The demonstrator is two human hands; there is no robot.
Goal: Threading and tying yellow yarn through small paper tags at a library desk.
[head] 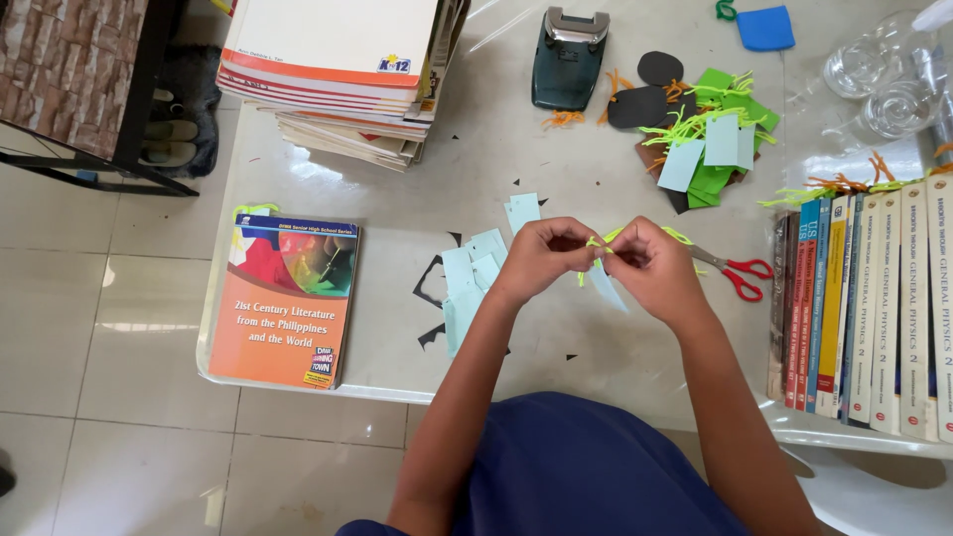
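Left hand and right hand both pinch a limp, light yellow-green yarn threaded through a thin, easily creased pale blue paper tag, probably best held near its top.

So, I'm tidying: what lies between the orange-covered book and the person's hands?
In the head view, a loose pile of pale blue paper tags and black paper scraps lies between the orange-covered book and the left hand.

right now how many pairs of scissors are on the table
1. The red-handled scissors lie on the table just right of the right hand, left of the row of books. Others may be hidden under the paper tags.
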